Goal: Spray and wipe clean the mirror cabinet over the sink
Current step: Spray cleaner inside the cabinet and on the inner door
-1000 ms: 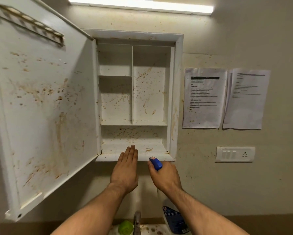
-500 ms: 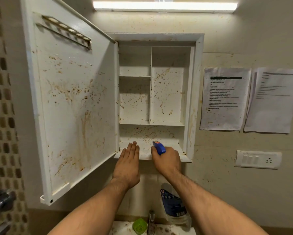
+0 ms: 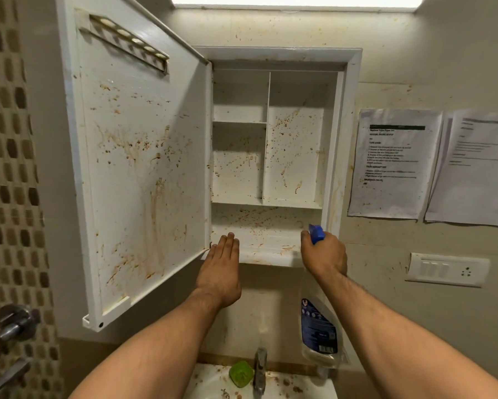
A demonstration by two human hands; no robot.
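Spray bottle (image 3: 318,326) in right hand (image 3: 324,255), left hand (image 3: 220,268) flat at cabinet (image 3: 295,145).

two printed sheets (image 3: 394,165) hang above a switch plate (image 3: 446,269); a green object (image 3: 241,373) sits just beside the tap (image 3: 260,370).

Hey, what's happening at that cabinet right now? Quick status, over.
Left grip open, fingers straight, at the cabinet bottom ledge. Right grip holds spray bottle, nozzle at lower shelf. Door open, brown stains inside. Nothing in the way.

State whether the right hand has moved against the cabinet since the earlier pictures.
Yes. The right hand rose from below the cabinet ledge to its level, nearer its right side.
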